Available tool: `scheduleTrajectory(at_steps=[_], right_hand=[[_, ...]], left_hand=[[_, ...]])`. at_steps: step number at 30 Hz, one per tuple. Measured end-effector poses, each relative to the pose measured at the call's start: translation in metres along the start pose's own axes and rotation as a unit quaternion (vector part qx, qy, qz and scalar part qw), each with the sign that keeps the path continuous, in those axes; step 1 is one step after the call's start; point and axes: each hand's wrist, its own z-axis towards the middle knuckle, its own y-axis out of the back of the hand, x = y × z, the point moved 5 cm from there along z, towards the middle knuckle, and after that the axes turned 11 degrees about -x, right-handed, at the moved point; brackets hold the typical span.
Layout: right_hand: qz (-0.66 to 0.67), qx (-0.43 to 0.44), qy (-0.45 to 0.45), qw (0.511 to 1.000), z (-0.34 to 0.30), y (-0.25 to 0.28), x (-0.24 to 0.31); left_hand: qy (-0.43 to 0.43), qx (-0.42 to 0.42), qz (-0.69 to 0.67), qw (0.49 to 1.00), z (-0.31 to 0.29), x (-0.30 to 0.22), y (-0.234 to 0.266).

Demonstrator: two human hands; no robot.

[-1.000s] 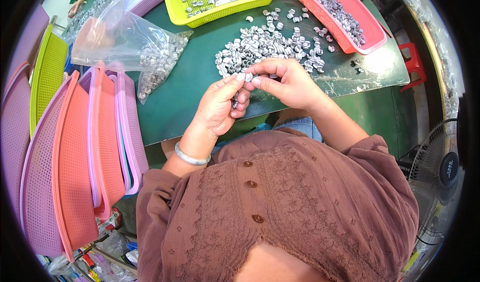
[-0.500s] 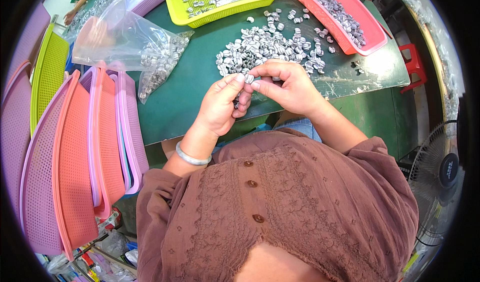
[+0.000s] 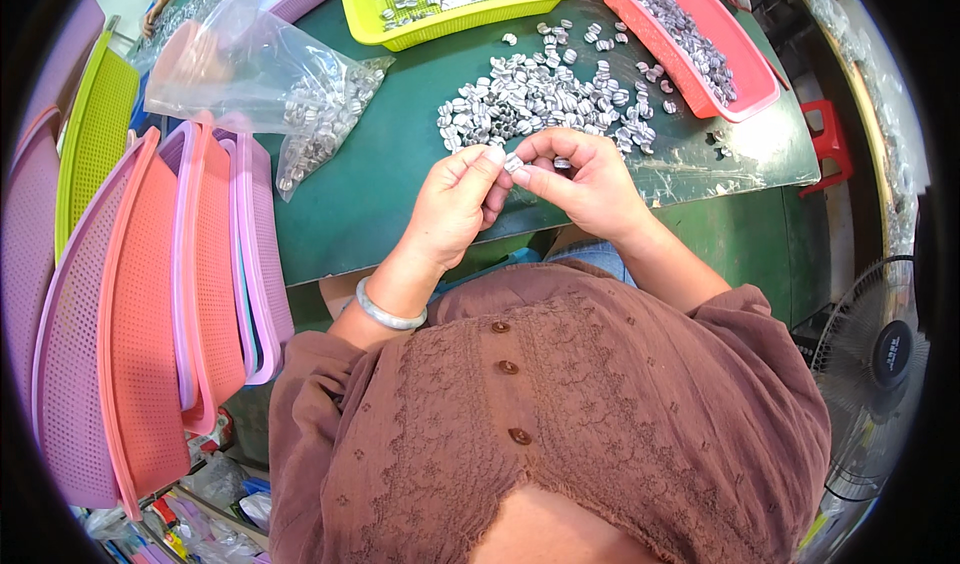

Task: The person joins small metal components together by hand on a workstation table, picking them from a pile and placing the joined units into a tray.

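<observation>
We see one striped piece (image 3: 513,163) pinched by the right hand (image 3: 587,182). The left hand (image 3: 452,202) curls narrowly beside it, perhaps to steady it; whether it also grips, we cannot tell. The pile (image 3: 540,96) lies beyond on the green table (image 3: 365,189), probably for easy reach.

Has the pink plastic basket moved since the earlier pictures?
No. The pink plastic basket keeps its place against the near right corner of the green table; both shift slightly down the picture together, which looks like camera motion.
</observation>
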Motion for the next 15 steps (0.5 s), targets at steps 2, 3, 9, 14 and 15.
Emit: scheduleTrajectory(at_steps=[2,3,9,14,15], right_hand=[[-0.001,-0.008,0.001,1.000,-0.0006,0.0006,-0.0009],[-0.002,-0.015,0.007,1.000,-0.0008,0.0010,-0.0023],[-0.025,-0.051,0.070,0.996,-0.0043,-0.0003,0.0026],[-0.044,-0.060,0.116,0.990,-0.0042,-0.0019,0.0044],[-0.051,-0.062,0.120,0.989,-0.0045,-0.0016,0.0048]], left_hand=[[0.006,-0.006,0.002,1.000,-0.0004,-0.0002,-0.0009],[0.005,-0.002,0.002,1.000,-0.0002,-0.0002,-0.0012],[0.000,0.000,0.006,1.000,0.0002,-0.0005,-0.0013],[0.004,-0.010,0.012,1.000,-0.0002,-0.0008,-0.0009],[0.010,-0.008,0.009,1.000,0.0003,0.0000,-0.0010]])
